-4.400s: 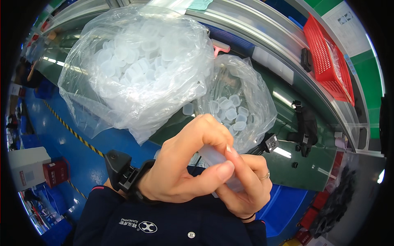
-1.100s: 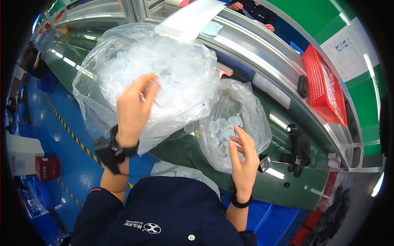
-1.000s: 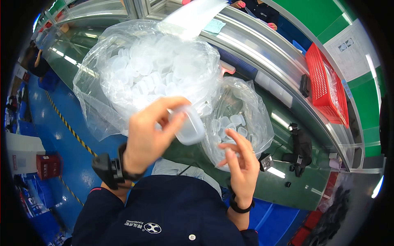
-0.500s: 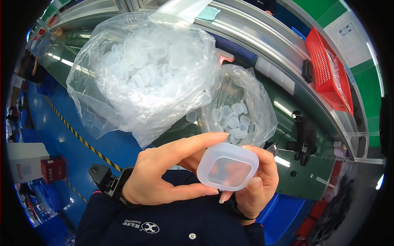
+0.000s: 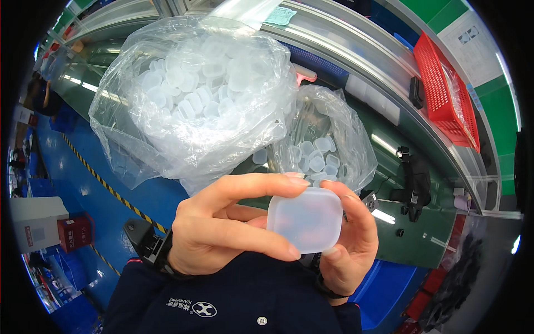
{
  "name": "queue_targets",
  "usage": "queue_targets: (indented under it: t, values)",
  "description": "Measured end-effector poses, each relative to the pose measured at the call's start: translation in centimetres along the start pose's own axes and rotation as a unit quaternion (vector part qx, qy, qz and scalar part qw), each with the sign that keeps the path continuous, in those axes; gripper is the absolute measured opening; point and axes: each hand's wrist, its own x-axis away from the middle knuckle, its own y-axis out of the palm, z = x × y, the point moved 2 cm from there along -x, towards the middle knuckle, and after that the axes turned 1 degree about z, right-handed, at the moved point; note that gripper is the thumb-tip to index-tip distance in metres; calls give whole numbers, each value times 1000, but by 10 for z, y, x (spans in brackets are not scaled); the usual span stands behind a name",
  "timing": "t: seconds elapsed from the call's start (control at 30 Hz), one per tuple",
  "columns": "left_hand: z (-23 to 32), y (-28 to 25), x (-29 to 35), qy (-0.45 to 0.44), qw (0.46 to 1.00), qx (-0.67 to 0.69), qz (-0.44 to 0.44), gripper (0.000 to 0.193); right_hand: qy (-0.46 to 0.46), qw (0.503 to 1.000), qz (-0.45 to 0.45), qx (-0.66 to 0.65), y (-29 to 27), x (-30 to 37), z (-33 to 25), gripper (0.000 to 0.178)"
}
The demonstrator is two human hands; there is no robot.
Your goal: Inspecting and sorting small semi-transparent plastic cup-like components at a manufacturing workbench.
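Observation:
A frosted, see-through plastic lid (image 5: 305, 220), square with rounded corners, is held up between my two hands, its flat face toward me. My left hand (image 5: 222, 225) grips its left side, thumb and fingertips on the upper and lower edges. On the right edge, my right hand (image 5: 351, 242) pinches it between fingertips and thumb. Just beyond the hands stands a smaller clear plastic bag (image 5: 356, 136) holding several similar lids (image 5: 317, 162). A larger clear bag (image 5: 161, 147) heaped with many such pieces (image 5: 183, 83) lies to its left.
One loose lid (image 5: 260, 156) lies on the green table (image 5: 411, 239) between the bags. Farther right are a black strap-like device (image 5: 414, 186) and a red perforated basket (image 5: 445, 94). A pink-handled tool (image 5: 305, 77) lies behind the bags. A blue bin (image 5: 384, 286) is below the table edge.
The lid has turned, so its flat face shows now instead of its recessed side. My left fingers have shifted along its edges, and both hands stay close together.

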Motion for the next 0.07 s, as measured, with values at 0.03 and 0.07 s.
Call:
queue_targets:
  t: [0.03, 0.07]
  values:
    - [1, -1, 1, -8, 1000, -7, 7, 27, -16, 1000, -11, 2, 1, 1, -1, 49]
    - [-1, -1, 1, -16, 1000, -9, 10, 27, -31, 999, -17, 8, -1, 3, 0, 53]
